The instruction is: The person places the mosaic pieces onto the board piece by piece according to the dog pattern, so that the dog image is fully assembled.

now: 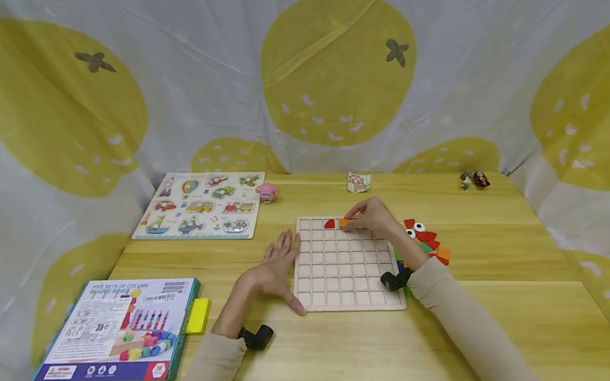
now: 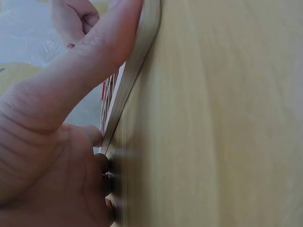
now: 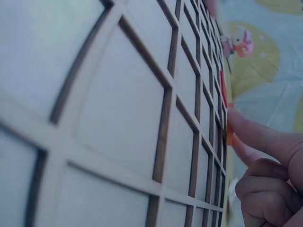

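Observation:
A wooden grid board (image 1: 332, 269) lies flat on the table, divided into small square cells. My left hand (image 1: 273, 272) rests along its left edge, fingers spread and fairly straight, the thumb near the front corner. At the board's far edge my right hand (image 1: 372, 216) pinches an orange tile (image 1: 344, 223) between thumb and finger, over the top row. The tile (image 3: 230, 137) shows between the fingertips in the right wrist view. A red quarter-round tile (image 1: 330, 224) sits in a top-row cell just left of it.
Colourful tiles (image 1: 430, 245), some with eyes, lie right of the board, partly behind the right forearm. Further back are a picture puzzle (image 1: 211, 220), a pink figurine (image 1: 267, 192), a patterned card (image 1: 359, 181) and small figures (image 1: 481, 179). A boxed toy (image 1: 107, 328) lies front left beside a yellow block (image 1: 198, 315).

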Tool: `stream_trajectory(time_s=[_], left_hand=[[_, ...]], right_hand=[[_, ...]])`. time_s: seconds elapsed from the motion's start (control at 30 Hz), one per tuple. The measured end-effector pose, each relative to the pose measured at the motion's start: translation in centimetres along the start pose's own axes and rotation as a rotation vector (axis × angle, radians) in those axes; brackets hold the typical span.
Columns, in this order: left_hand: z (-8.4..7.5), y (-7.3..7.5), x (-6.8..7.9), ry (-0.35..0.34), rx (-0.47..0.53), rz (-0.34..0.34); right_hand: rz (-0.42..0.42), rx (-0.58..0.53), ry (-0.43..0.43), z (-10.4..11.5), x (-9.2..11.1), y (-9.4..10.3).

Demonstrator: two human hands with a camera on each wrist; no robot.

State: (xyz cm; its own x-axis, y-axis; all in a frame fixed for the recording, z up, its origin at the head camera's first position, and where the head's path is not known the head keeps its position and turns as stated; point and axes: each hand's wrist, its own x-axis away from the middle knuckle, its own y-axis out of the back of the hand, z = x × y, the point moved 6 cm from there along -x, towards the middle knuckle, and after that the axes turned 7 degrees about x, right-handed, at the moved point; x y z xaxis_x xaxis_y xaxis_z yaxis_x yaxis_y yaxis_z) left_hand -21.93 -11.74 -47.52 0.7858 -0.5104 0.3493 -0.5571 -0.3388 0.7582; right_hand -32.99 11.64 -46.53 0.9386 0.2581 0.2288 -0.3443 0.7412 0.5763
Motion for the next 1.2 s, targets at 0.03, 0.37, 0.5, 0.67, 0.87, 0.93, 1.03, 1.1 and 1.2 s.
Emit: stream_trajectory(time_s=[0.03, 0.37, 0.5, 0.67, 0.87, 0.93, 1.03, 1.1, 1.2], left_hand=[[0.0, 0.0, 0.0, 0.001, 0.000, 0.000], [0.1, 0.0, 0.2, 0.013, -0.019, 0.003], [0.1, -0.1, 0.1, 0.009, -0.020, 0.007], [0.1, 0.0, 0.1, 0.008, -0.020, 0.007], [-0.1, 0.0, 0.0, 0.004, -0.008, 0.004], [-0.2, -0.1, -0.1, -0.008, 0.001, 0.000], [-0.3, -0.1, -0.1, -0.026, 0.012, -0.003], [-0.3, 0.0, 0.0, -0.029, 0.020, -0.006], [-0.1, 0.1, 0.1, -0.020, 0.031, -0.009]], right_hand=[[0.005, -0.011, -0.007, 0.0, 0.0, -0.2], [0.012, -0.032, 0.008, -0.2, -0.4, -0.3], [-0.026, 0.032, 0.021, 0.0, -0.7, -0.3], [-0.028, 0.020, 0.016, 0.2, -0.9, -0.7], [0.089, -0.059, 0.072, 0.2, -0.2, -0.6], [0.097, -0.077, 0.071, -0.3, 0.2, 0.1], [0.045, -0.036, 0.053, -1.5, 1.2, 2.4], [0.006, -0.024, 0.033, -2.7, 2.0, 4.4], [-0.034, 0.015, 0.006, -4.5, 3.4, 7.3]])
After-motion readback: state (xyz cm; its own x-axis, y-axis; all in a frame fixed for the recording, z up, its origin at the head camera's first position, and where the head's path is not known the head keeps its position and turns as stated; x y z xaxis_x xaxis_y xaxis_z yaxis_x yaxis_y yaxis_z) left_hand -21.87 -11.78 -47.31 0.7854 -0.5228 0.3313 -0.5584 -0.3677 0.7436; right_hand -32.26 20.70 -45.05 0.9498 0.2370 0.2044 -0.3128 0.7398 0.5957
